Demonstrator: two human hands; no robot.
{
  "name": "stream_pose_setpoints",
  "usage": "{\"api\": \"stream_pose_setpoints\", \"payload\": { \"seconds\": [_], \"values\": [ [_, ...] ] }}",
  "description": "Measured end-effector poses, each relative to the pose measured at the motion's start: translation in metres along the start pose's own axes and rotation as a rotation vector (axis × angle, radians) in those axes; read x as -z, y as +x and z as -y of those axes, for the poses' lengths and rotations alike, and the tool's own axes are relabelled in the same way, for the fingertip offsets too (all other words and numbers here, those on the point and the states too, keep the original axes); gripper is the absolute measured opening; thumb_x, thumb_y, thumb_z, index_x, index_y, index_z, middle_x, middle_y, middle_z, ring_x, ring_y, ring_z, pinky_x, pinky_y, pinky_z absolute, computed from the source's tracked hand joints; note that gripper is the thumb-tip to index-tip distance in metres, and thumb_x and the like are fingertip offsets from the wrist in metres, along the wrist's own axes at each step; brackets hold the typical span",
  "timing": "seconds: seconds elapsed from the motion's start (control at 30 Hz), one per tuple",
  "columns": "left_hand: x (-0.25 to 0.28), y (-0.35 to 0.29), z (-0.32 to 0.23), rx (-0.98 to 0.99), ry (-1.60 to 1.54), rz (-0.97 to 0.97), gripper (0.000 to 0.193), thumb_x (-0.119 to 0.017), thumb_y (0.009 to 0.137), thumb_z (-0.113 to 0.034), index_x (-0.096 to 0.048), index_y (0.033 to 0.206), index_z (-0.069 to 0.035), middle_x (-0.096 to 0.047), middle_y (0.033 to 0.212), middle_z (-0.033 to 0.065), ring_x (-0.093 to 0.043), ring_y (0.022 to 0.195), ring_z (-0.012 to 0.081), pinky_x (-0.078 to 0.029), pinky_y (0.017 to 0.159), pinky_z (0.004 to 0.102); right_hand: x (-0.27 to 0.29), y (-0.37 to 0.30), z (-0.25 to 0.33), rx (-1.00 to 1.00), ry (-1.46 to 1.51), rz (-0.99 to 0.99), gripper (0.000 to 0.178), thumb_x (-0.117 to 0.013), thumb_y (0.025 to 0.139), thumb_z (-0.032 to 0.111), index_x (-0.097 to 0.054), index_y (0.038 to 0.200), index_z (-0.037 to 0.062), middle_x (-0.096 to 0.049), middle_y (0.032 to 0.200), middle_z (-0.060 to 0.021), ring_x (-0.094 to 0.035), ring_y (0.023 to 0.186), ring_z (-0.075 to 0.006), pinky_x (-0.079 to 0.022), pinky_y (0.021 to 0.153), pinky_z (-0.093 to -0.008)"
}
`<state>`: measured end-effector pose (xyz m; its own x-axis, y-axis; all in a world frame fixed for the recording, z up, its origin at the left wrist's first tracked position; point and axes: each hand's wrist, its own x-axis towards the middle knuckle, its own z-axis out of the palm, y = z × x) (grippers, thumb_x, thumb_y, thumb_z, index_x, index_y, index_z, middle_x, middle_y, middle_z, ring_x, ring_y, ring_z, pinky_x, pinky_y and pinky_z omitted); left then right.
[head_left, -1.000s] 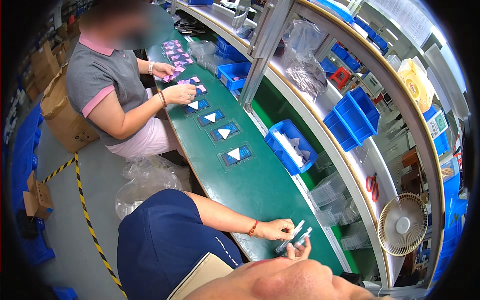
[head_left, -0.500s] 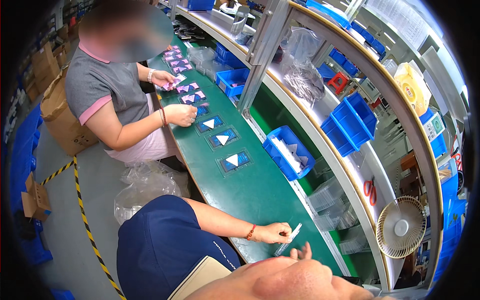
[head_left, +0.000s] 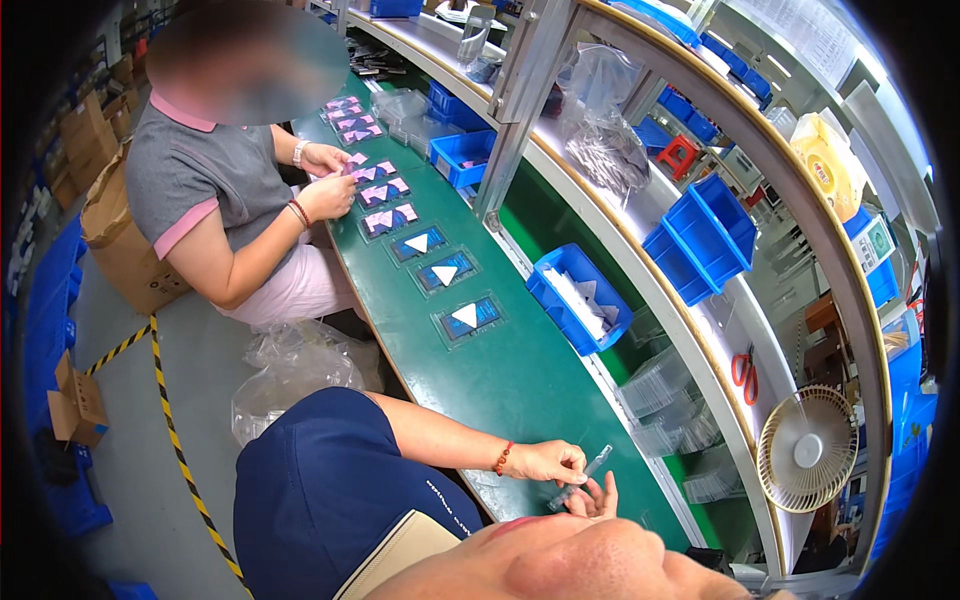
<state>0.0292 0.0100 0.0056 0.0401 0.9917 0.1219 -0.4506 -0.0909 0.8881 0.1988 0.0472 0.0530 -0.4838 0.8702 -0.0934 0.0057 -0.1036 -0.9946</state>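
Observation:
A thin, clear plastic piece (head_left: 598,461), seen nearly edge-on, is held up over the green bench at its near end. My left hand (head_left: 546,462) pinches it near its middle. Bent fingers of my right hand (head_left: 598,497) close on its lower end; part of that hand is hidden. Farther up the bench lie several flat clear trays with dark blue inserts; the nearest tray (head_left: 470,319) bears a white triangle (head_left: 466,315). Beyond those, several similar pieces (head_left: 389,220) carry pink and white shapes.
At the left sits a co-worker (head_left: 225,190), both hands together over a pink-patterned piece. A blue bin (head_left: 578,299) of white pieces and stacked clear trays (head_left: 655,388) line the bench's right side. The shelf holds red-handled scissors (head_left: 745,375), a fan (head_left: 806,450) and blue bins (head_left: 700,240).
My right hand has come up to the lower end of the clear piece. The co-worker's nearer hand has drawn back to their other hand, leaving another pink-and-white piece exposed.

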Motion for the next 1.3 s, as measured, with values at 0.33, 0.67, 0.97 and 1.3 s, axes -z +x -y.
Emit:
{"api": "stream_pose_setpoints", "payload": {
  "seconds": [0.33,0.67,0.97,1.3],
  "values": [
    [0.005,0.003,-0.003,0.008,-0.070,0.040,0.025,-0.068,0.086,-0.025,-0.057,0.072,-0.007,-0.051,0.086,-0.0005,-0.050,0.074,0.0072,-0.044,0.067,0.0231,0.014,0.005,0.003,-0.046,0.050,-0.012,0.068,-0.071,0.075,0.000,-0.040,0.135,0.0001,-0.054,0.108,-0.0147,-0.058,0.080,-0.0145,-0.051,0.065,-0.0257],
    [0.001,0.001,0.000,0.311,-0.028,-0.126,0.022,-0.063,0.089,-0.023,-0.055,0.080,-0.004,-0.057,0.076,0.0029,-0.057,0.069,0.0087,-0.053,0.055,0.0264,0.040,-0.004,0.002,0.053,-1.287,-0.458,0.066,-0.077,0.072,0.032,-0.052,0.126,0.0029,-0.044,0.129,-0.0251,-0.044,0.116,-0.0401,-0.036,0.099,-0.0474],
    [0.005,-0.003,-0.020,0.425,0.274,-0.036,0.064,-0.059,0.091,-0.020,-0.026,0.141,0.003,-0.063,0.083,0.0144,-0.057,0.049,0.0144,-0.049,0.039,0.0282,0.005,0.071,0.038,0.467,-1.165,-0.360,0.057,-0.075,0.074,0.034,-0.058,0.118,0.0027,-0.048,0.127,-0.0269,-0.044,0.119,-0.0410,-0.036,0.100,-0.0465],
    [0.011,-0.002,-0.011,0.382,0.237,0.051,0.041,-0.059,0.090,-0.012,-0.048,0.127,0.002,-0.059,0.100,0.0109,-0.066,0.078,0.0177,-0.058,0.054,0.0281,0.001,0.161,0.052,0.205,-1.389,-0.584,0.068,-0.075,0.069,0.046,-0.056,0.120,0.0056,-0.053,0.121,-0.0259,-0.051,0.110,-0.0419,-0.043,0.092,-0.0475]
  ]
}}
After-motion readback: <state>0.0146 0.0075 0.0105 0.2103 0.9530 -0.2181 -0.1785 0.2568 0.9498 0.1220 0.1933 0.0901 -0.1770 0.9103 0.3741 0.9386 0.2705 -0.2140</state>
